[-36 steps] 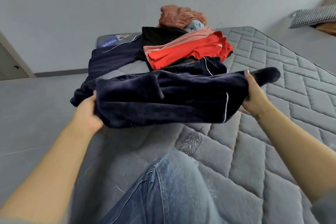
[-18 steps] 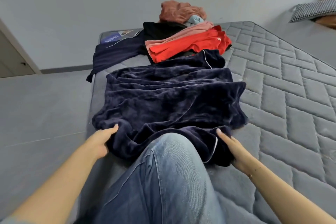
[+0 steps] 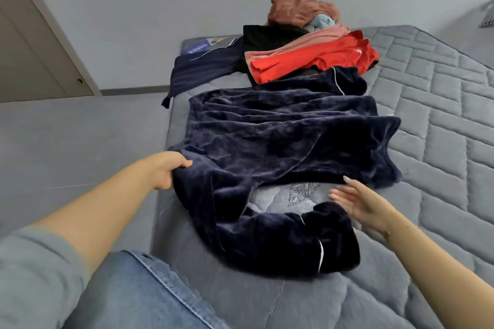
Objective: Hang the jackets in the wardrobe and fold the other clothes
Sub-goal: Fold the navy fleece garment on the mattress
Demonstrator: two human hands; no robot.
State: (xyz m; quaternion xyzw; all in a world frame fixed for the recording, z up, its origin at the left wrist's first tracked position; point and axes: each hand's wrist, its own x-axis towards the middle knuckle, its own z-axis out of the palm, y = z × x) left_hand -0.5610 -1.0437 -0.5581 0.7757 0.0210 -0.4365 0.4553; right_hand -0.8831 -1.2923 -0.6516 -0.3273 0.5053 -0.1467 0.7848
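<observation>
A dark navy velvet garment with thin white piping lies spread on the grey quilted mattress. One sleeve curls toward the near edge. My left hand pinches the garment's left edge. My right hand hovers open just above the mattress, fingers spread, beside the sleeve and below the garment's lower hem. Behind it lies a heap of clothes: red, pink, black, a navy piece, and a rust-coloured bundle with something pale blue.
The mattress's left edge drops to a grey floor. A door stands at the far left against a pale wall. My knee in blue jeans is at the bottom of the view.
The velvet garment went from held up in both hands to spread flat on the mattress. My right hand has let go and opened; my left still grips the edge. My knee has lowered.
</observation>
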